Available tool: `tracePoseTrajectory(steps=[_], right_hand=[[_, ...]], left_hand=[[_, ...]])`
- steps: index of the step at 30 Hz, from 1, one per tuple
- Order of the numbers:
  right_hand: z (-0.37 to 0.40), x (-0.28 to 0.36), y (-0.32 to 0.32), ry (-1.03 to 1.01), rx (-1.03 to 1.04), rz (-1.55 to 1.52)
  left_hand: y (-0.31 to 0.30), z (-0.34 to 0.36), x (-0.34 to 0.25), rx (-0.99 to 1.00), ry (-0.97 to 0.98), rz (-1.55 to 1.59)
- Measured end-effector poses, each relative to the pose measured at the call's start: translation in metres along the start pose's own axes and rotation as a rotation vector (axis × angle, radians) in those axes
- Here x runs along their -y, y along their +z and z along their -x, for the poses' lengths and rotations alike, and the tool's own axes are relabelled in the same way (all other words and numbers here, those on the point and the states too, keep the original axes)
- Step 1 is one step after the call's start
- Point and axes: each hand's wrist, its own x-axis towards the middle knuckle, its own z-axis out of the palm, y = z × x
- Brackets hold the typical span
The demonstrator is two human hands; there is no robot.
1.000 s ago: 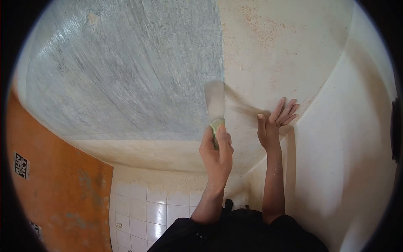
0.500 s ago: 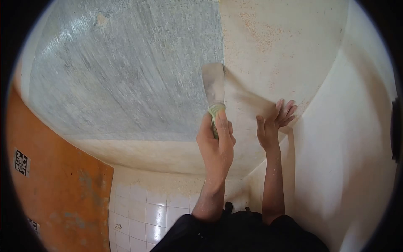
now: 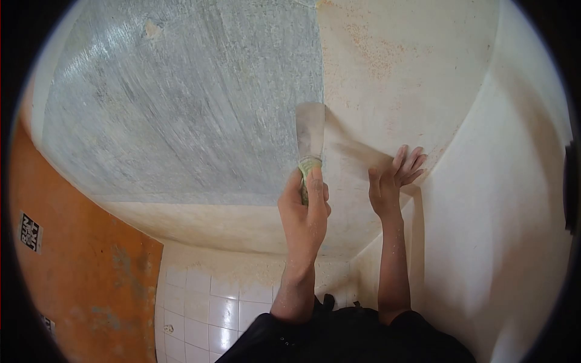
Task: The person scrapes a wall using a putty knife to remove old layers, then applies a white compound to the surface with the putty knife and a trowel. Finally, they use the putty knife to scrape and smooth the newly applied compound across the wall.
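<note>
My left hand (image 3: pixel 301 209) is wrapped round the green-wrapped handle of a putty knife (image 3: pixel 310 130), thumb along the handle. Its wide metal blade points up and overlaps the right border of a grey, streaked patch (image 3: pixel 187 115) on the wall. To the right, my right hand (image 3: pixel 394 180) is open with its fingers spread, at the cream wall (image 3: pixel 417 78) close to the corner. The blade and hand cast a shadow across the cream surface. Pale dust specks dot both forearms.
A plain white side wall (image 3: pixel 478 242) runs down the right. At lower left are an orange surface (image 3: pixel 85 266) with a black-and-white sticker (image 3: pixel 30 232) and white tiles (image 3: pixel 224 311). A bare chip (image 3: pixel 153 29) shows high in the grey patch.
My left hand and the putty knife have shifted a little downward, with the hand also slightly left. My right hand has stayed almost in place.
</note>
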Motion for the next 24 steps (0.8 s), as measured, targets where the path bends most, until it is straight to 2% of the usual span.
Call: tracePoseTrajectory(steps=[10, 13, 15, 24], right_hand=[[-0.002, 0.002, -0.001, 0.031, 0.004, -0.031], [-0.001, -0.001, 0.002, -0.017, -0.037, -0.070], [0.000, 0.000, 0.002, -0.013, -0.020, -0.063], [0.000, 0.000, -0.003, 0.009, 0.022, -0.058]], left_hand=[[0.003, 0.006, 0.014, -0.017, 0.053, -0.040], [0.005, 0.005, 0.012, -0.040, 0.008, -0.055], [0.010, 0.000, 0.007, -0.035, 0.107, -0.058], [0.010, -0.001, 0.006, -0.028, 0.109, -0.031]])
